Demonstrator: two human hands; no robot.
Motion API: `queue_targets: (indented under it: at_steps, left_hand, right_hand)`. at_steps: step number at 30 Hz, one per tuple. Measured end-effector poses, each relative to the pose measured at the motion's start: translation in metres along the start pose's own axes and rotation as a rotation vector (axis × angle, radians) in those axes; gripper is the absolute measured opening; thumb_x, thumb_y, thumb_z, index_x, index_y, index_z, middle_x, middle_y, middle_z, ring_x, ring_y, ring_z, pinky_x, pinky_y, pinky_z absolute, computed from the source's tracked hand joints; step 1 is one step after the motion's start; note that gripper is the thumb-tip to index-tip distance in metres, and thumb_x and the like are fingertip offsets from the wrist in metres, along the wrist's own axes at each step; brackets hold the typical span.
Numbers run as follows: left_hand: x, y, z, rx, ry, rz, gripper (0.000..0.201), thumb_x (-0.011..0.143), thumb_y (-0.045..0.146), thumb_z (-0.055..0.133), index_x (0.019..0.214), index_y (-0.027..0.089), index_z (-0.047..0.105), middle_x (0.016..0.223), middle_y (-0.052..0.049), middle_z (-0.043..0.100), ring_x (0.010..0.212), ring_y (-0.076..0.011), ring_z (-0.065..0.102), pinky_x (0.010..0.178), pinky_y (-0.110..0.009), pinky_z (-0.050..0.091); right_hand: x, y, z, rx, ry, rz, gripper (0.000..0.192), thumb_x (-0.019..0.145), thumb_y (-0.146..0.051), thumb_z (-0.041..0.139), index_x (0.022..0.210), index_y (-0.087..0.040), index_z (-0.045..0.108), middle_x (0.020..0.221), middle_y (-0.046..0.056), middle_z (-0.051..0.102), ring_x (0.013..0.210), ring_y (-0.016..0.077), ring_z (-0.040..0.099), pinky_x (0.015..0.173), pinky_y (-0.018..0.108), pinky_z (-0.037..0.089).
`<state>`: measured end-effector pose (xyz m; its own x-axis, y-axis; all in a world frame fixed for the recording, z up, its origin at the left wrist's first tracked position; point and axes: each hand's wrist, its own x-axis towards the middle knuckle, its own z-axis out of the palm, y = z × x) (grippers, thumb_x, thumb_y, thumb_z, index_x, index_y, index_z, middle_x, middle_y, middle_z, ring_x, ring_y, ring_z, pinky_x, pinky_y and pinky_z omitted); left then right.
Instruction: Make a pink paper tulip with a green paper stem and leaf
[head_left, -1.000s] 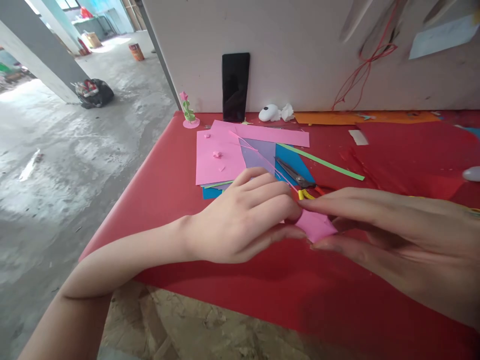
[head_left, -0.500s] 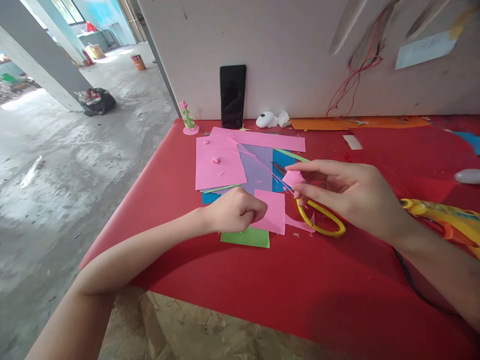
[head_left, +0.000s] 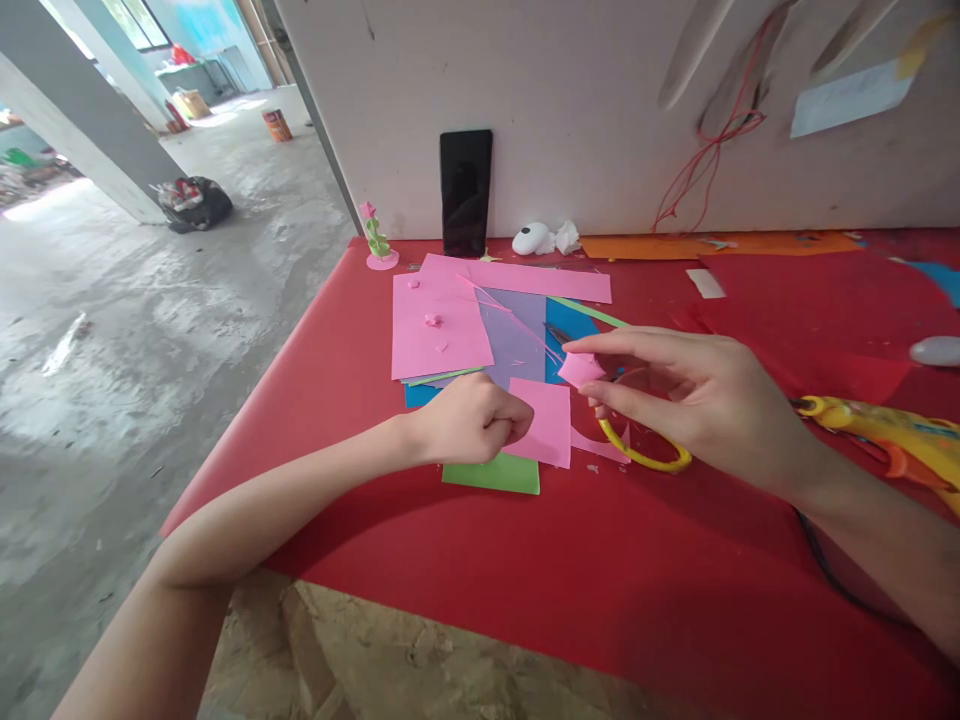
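Between the thumb and fingers of my right hand is a small puffy pink paper star. Under that hand lie scissors with a yellow handle, their dark blades pointing up and left. My left hand is curled into a fist, and whatever may be inside it is hidden. It rests over the edge of a pink paper square and a green paper. Beyond it, a larger pink sheet carries tiny folded pink pieces, beside a purple sheet.
A black phone leans against the wall. A small paper flower stands at the back left corner of the red table. To the right lies a yellow glue gun with a dark cord. A white rounded object sits behind.
My right hand has shifted slightly left and down with the pink paper star, turning it a little. The left fist has hardly moved.
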<state>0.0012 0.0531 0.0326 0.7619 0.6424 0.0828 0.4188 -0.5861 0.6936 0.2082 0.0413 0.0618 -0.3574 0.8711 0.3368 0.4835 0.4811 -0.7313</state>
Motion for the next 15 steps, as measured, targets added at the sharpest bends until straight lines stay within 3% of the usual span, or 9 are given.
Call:
queue_targets:
  at_steps: [5, 9, 15]
  left_hand:
    - [0.000, 0.005, -0.001, -0.019, -0.016, -0.050, 0.009, 0.059, 0.014, 0.032, 0.052, 0.019, 0.033, 0.046, 0.003, 0.036, 0.043, -0.0088, 0.026, 0.046, -0.024, 0.024]
    - [-0.001, 0.017, -0.001, -0.063, 0.005, -0.115, 0.021, 0.078, 0.020, 0.033, 0.057, 0.019, 0.032, 0.049, 0.005, 0.030, 0.045, -0.0078, 0.026, 0.046, -0.022, 0.026]
    - [-0.012, 0.043, -0.003, -0.533, 0.001, 0.020, 0.029, 0.094, 0.030, 0.034, 0.068, 0.018, 0.038, 0.058, 0.005, 0.038, 0.051, -0.0057, 0.035, 0.048, -0.018, 0.034]
  right_hand:
    - [-0.001, -0.002, -0.001, 0.002, -0.001, -0.004, 0.020, 0.077, -0.034, 0.061, 0.094, -0.028, 0.069, 0.092, 0.001, 0.069, 0.069, 0.0145, 0.061, 0.057, 0.027, 0.055]
    - [-0.003, -0.005, -0.002, 0.041, 0.007, 0.006, 0.018, 0.077, -0.033, 0.062, 0.094, -0.030, 0.069, 0.093, -0.002, 0.069, 0.071, 0.0138, 0.063, 0.059, 0.025, 0.056]
    - [-0.018, -0.020, -0.003, 0.174, 0.002, 0.010, 0.020, 0.077, -0.030, 0.065, 0.097, -0.034, 0.068, 0.088, -0.004, 0.070, 0.061, 0.0113, 0.064, 0.052, 0.020, 0.056]
